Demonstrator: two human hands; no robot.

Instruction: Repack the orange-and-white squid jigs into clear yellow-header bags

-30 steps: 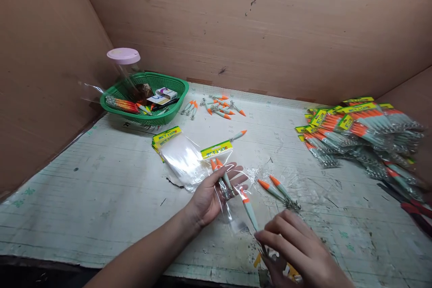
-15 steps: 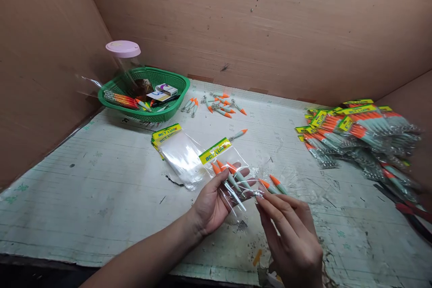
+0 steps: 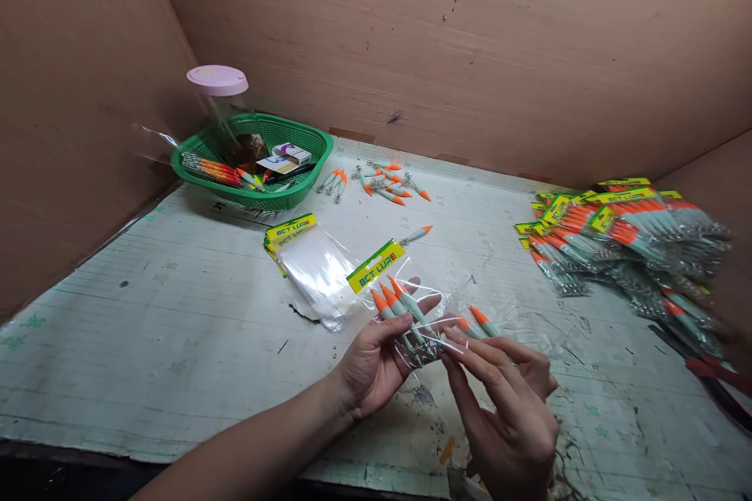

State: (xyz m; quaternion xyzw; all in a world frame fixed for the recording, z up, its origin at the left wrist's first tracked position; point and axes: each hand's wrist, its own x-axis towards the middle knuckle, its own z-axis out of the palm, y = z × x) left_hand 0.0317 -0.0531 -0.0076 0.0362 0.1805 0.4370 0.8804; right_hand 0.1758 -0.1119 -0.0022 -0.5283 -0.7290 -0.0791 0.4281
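A clear plastic bag (image 3: 430,305) with a yellow-green "BCT LURE" header (image 3: 376,266) lies across my left hand (image 3: 381,360), its thumb pressed over the front. Inside are three fishing lures (image 3: 405,309) with orange tips and pale green bodies, side by side, their wire hooks toward the bag's lower end. My right hand (image 3: 505,399) pinches the bag's lower right edge, close to the hooks. Two loose lures (image 3: 482,321) show just beyond the right fingers; I cannot tell whether they touch that hand.
Flat bags (image 3: 317,274) with headers lie left of my hands. Loose lures (image 3: 388,184) are scattered behind, with a single lure (image 3: 417,235) nearer. A green basket (image 3: 252,200) stands back left. Packed lures (image 3: 623,227) are piled at right, near red-handled pliers (image 3: 714,376).
The lures now lie more evenly side by side in the bag. Its lower end, which hung loose below the left hand, is drawn up toward the right fingers.
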